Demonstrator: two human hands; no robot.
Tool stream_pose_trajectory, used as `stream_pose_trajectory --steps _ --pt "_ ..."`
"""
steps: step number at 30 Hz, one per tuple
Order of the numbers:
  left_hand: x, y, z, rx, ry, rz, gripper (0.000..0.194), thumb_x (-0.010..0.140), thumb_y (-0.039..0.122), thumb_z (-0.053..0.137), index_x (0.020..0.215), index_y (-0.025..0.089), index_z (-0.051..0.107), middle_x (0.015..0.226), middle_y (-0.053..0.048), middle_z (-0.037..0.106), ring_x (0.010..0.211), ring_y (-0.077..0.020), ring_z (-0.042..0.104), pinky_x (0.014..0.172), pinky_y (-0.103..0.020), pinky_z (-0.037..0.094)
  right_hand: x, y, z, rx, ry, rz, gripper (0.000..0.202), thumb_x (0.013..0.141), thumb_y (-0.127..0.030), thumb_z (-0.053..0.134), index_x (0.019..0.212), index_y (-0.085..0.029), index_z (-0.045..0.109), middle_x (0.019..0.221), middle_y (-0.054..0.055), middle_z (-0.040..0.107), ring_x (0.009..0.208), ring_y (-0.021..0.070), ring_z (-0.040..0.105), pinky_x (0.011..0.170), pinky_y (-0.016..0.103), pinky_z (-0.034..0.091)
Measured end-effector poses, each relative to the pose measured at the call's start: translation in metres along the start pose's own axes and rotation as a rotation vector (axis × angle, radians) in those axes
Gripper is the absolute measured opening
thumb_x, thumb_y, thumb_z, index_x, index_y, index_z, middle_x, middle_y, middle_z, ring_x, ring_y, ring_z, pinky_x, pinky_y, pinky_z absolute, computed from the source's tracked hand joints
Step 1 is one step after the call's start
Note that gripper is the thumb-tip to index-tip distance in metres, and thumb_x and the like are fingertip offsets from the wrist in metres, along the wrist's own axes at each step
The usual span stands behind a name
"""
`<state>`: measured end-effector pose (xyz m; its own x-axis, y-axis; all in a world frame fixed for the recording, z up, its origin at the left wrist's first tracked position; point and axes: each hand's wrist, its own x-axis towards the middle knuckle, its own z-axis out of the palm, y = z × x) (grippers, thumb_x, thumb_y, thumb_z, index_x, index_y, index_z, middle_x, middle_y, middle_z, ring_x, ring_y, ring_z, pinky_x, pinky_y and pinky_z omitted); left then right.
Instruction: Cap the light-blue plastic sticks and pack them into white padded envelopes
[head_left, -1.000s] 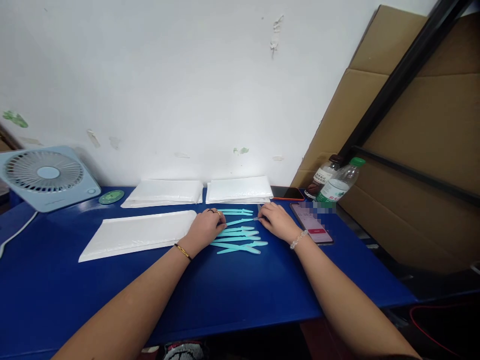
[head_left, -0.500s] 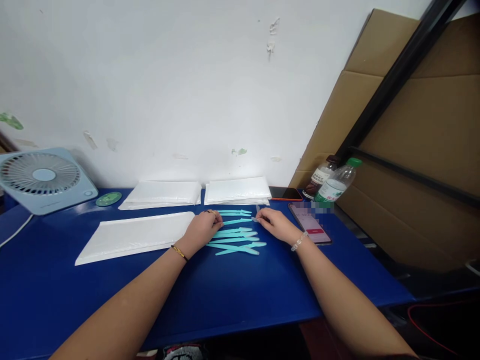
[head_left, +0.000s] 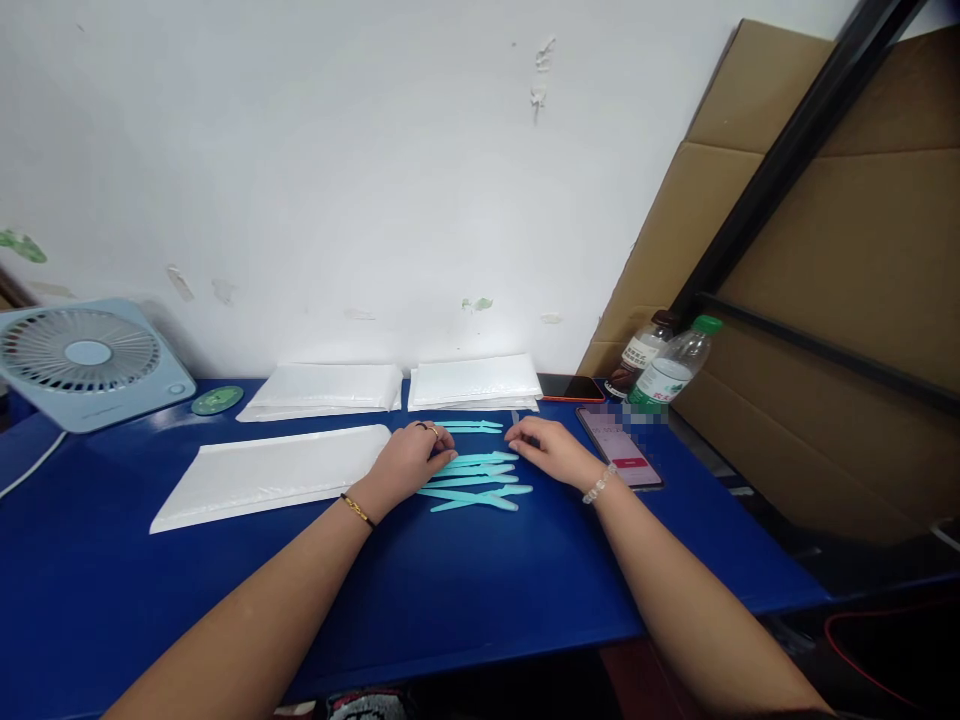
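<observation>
Several turquoise razor-like sticks (head_left: 480, 480) lie side by side on the blue table, two of them crossed at the near end. A smaller group of turquoise sticks (head_left: 476, 427) lies farther back. My left hand (head_left: 418, 455) rests over the left ends of the sticks, fingers bent; what its fingertips touch is hidden. To the right of the sticks is my right hand (head_left: 544, 445), thumb and fingers curled towards each other; anything between them is too small to make out. A small translucent piece (head_left: 515, 417) sits just behind my right fingertips.
White padded envelopes lie at the left (head_left: 277, 470), at the back left (head_left: 322, 388) and at the back middle (head_left: 476, 382). A blue fan (head_left: 90, 350) and green disc (head_left: 217, 400) are far left. Phones (head_left: 622, 450) and bottles (head_left: 667, 370) stand or lie right.
The single turquoise stick that lay between my two hands is no longer visible there. My left hand has shifted slightly right, and my right fingers have drawn in a little.
</observation>
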<state>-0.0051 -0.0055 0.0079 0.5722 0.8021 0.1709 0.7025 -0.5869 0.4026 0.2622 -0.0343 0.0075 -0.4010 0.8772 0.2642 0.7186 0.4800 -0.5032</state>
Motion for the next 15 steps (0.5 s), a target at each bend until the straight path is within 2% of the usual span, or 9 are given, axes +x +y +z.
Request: stream_pose_trajectory --steps 4,7,10,15 --pt "0.002 -0.003 0.003 0.123 0.065 -0.012 0.031 0.090 0.033 0.045 0.112 0.020 0.063 0.114 -0.008 0.062 0.107 -0.0240 0.051 0.091 -0.036 0.041 -0.002 0.022 -0.006 -0.152 0.169 0.119 0.016 0.086 -0.014 0.050 0.094 -0.017 0.064 0.094 0.007 0.063 0.084 0.0181 0.059 0.078 0.031 0.047" --pt "0.002 -0.005 0.005 0.186 0.052 -0.019 0.034 0.091 0.032 0.043 0.117 0.020 0.061 0.117 -0.009 0.060 0.110 -0.0249 0.050 0.090 -0.038 0.041 -0.001 0.030 -0.005 -0.197 0.139 0.150 0.016 0.083 -0.014 0.054 0.095 -0.017 0.064 0.095 0.007 0.060 0.081 0.0173 0.059 0.075 0.029 0.047" --pt "0.002 -0.005 0.005 0.192 0.043 -0.021 0.030 0.090 0.031 0.045 0.111 0.021 0.064 0.110 -0.008 0.063 0.105 -0.0245 0.052 0.087 -0.037 0.042 0.000 0.029 -0.001 -0.223 0.093 0.141 0.011 0.084 -0.015 0.054 0.088 -0.017 0.064 0.091 0.006 0.059 0.078 0.0161 0.058 0.072 0.027 0.046" --pt "0.002 -0.006 0.003 0.102 0.017 -0.068 0.018 0.086 0.028 0.050 0.084 0.019 0.065 0.090 -0.006 0.066 0.090 -0.0221 0.057 0.077 -0.032 0.043 0.001 0.024 0.003 -0.176 0.103 0.125 0.011 0.087 -0.020 0.051 0.083 -0.017 0.061 0.085 0.005 0.061 0.073 0.0151 0.056 0.069 0.026 0.044"
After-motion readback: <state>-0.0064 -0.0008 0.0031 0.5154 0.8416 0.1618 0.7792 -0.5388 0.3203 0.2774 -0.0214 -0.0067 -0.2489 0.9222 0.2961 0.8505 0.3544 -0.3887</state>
